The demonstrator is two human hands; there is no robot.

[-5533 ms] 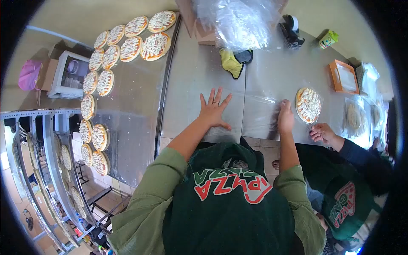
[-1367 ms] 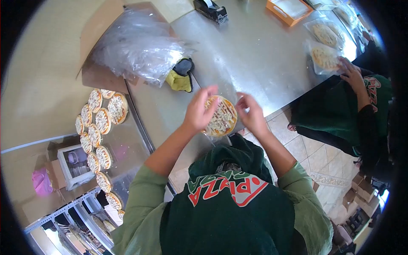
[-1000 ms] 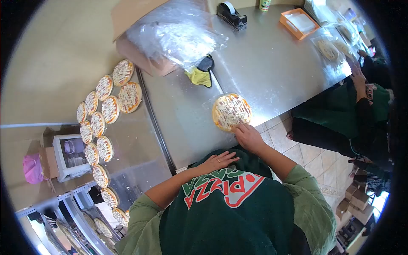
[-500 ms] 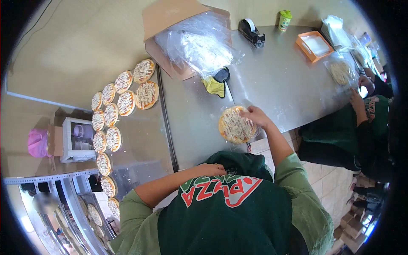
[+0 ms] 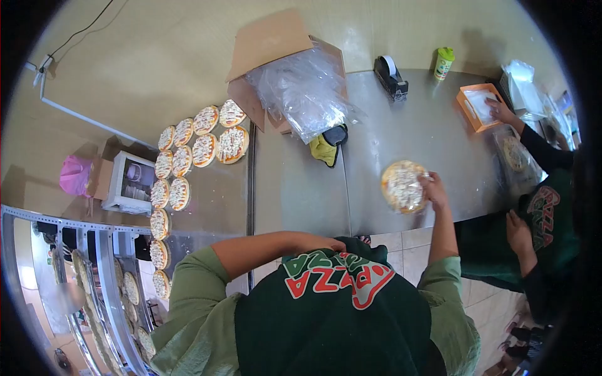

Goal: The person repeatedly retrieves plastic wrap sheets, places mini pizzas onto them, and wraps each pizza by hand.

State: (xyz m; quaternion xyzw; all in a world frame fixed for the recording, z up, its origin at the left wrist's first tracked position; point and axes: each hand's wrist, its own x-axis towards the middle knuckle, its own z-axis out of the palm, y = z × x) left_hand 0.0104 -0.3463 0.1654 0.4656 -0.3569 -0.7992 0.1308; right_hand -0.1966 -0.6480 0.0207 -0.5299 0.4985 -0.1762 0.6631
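Note:
My right hand grips the right edge of a pizza topped with white shreds. The pizza seems to be in clear plastic and is over the front part of the metal table. My left hand rests at the front of my dark green apron, near the table's edge. Its fingers are mostly hidden there.
Several topped pizzas lie on the left table. Behind are a carton of plastic bags, a yellow-black cloth item, a tape dispenser and a green cup. A co-worker's hand reaches into an orange tray.
My right hand has carried the pizza to the right along the table. My left hand stays at the apron. The co-worker's hand has moved from the bagged pizza to the orange tray.

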